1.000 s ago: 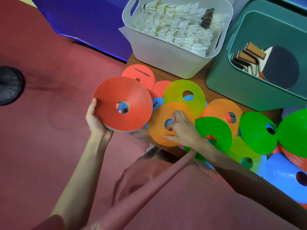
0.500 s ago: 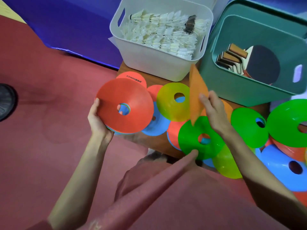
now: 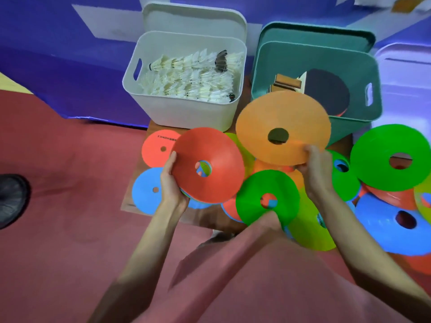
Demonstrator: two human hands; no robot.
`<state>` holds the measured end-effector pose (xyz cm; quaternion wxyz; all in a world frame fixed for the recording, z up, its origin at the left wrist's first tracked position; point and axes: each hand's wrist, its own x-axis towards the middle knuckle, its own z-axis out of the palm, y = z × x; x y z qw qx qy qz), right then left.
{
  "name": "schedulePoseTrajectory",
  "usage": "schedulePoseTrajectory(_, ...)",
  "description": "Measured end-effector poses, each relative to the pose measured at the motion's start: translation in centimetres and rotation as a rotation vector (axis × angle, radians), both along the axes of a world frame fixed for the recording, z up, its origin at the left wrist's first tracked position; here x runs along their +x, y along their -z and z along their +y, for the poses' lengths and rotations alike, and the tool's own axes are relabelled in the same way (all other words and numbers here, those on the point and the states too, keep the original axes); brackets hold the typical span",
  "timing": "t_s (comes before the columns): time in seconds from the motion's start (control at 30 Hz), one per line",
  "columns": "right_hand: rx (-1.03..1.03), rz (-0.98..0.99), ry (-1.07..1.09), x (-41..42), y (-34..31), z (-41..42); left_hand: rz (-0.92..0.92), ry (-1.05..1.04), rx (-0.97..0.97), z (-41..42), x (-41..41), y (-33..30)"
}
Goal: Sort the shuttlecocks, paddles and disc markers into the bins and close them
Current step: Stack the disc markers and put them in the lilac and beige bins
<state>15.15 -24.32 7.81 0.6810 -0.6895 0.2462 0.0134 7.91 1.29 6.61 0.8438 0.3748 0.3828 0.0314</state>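
Note:
My left hand [image 3: 172,183] grips a stack of disc markers with a red disc [image 3: 217,159] on top, held above the small wooden table [image 3: 198,216]. My right hand [image 3: 317,170] holds an orange disc marker [image 3: 296,117] flat in the air, in front of the green bin [image 3: 349,130]. That bin holds paddles [image 3: 326,89]. The white bin [image 3: 184,113] is full of shuttlecocks [image 3: 193,75]. Both bins are open, each with its lid standing behind it. Several more discs, green [image 3: 261,194], blue [image 3: 145,194] and red [image 3: 156,148], lie scattered on the table.
A pale lilac bin [image 3: 405,73] stands at the far right. More discs pile up to the right, among them a large green one [image 3: 382,155] and a blue one [image 3: 382,227]. A black round base [image 3: 11,199] sits on the red floor at left. A blue wall runs behind.
My right hand has lifted the orange disc off the pile and turned it from edge-on to flat. The left hand keeps its stack. The view has tilted up.

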Motion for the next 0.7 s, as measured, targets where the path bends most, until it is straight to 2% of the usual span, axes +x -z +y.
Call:
schedulePoseTrajectory(0.1,-0.038,0.007,-0.050,-0.3,1.1,-0.7,0.003,0.039,-0.007,-2.3,0.1,-0.7)
schedulePoseTrajectory(0.23,-0.097,-0.016,-0.363,-1.3,2.2,-0.9,0.003,0.078,-0.052,-5.2,0.2,-1.5)
schedulePoseTrajectory(0.4,-0.432,-0.080,-0.624,-2.2,3.8,-0.9,-0.039,0.128,-0.063,-7.7,0.1,-1.7)
schedulePoseTrajectory(0.57,-0.632,-0.098,-0.737,-2.5,5.0,-1.1,-0.005,0.130,-0.121,-8.5,-0.9,-1.0)
schedulePoseTrajectory(0.7,-0.725,-0.147,-0.815,-3.0,5.4,-0.4,-0.012,0.053,-0.040,-8.6,-2.5,-0.5)
